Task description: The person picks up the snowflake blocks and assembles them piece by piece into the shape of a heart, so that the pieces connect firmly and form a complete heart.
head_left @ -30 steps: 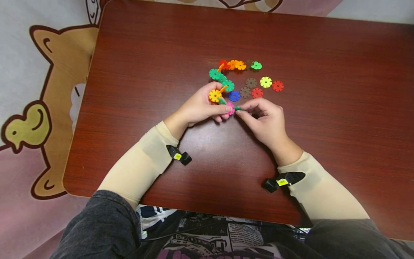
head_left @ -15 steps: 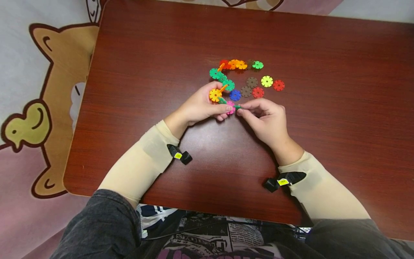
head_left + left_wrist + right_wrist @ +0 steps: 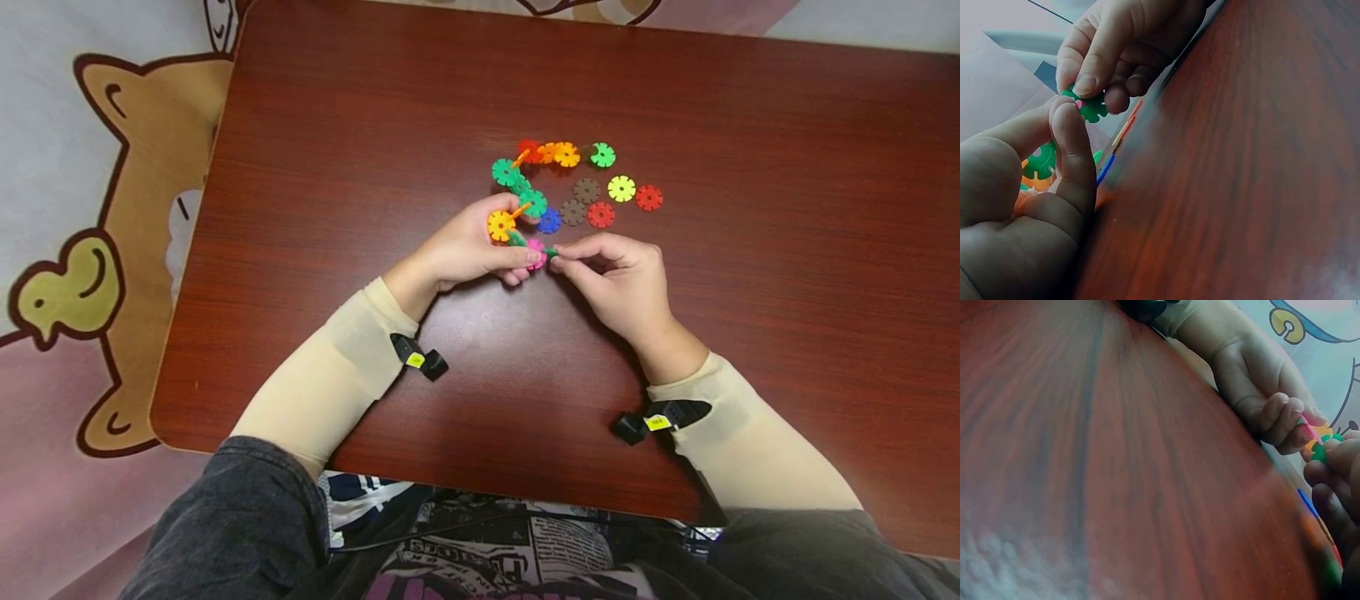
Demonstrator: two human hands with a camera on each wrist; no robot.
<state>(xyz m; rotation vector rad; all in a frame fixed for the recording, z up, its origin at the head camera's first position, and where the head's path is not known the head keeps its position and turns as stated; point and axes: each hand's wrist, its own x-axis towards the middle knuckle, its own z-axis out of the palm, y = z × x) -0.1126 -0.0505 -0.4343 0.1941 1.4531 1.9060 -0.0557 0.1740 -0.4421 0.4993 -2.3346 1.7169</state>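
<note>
In the head view my left hand [image 3: 468, 246] pinches a pink notched disc [image 3: 536, 252] between thumb and fingers. The disc belongs to a linked chain that curves away past a yellow disc [image 3: 501, 226], green discs [image 3: 533, 203], an orange disc [image 3: 567, 155] and a red disc [image 3: 529, 151]. My right hand [image 3: 626, 275] pinches a green disc [image 3: 1093, 111] by its edge, thumb against forefinger. The green disc stands crosswise at the pink one's rim, the two overlapping in the left wrist view. Fingertips of both hands nearly meet there and partly cover the joint.
On the brown table [image 3: 360, 100], just beyond the hands, lie loose notched discs: a blue one [image 3: 550, 221], brown ones [image 3: 587, 191], a light yellow one [image 3: 621, 188] and red ones [image 3: 649, 198]. A bright green disc [image 3: 603, 155] lies at the chain's far end.
The far part of the chain has shifted slightly to the right and nearer. Both hands keep their pinch on the pink and green discs, hardly moving.
</note>
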